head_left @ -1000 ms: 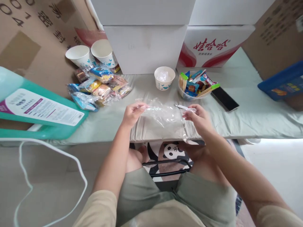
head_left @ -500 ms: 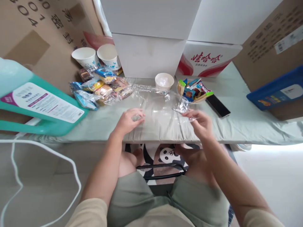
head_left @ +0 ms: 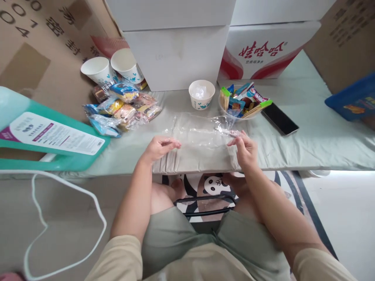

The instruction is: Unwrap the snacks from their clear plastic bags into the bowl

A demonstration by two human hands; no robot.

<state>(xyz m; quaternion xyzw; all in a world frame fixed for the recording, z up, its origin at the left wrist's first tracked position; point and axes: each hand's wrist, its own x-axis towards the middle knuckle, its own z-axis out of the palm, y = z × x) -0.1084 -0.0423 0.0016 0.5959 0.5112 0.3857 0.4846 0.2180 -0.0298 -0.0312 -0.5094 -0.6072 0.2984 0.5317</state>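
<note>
Clear bag in both your hands.
Your left hand (head_left: 159, 147) and right hand (head_left: 244, 148) each pinch the clear plastic bag (head_left: 202, 134) flat on the tabletop (head_left: 307, 136).

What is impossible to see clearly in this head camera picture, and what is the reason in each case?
- Clear plastic bag: its edges fade into the cloth, so its outline is uncertain.
- Left hand and right hand: the fingertips curl under, so the grip on the bag is unclear.
- Small paper cup: something crumpled and clear inside, too small to identify.
- Blue box: cut off by the right edge.
- Snack wrappers: print too small to read.
</note>
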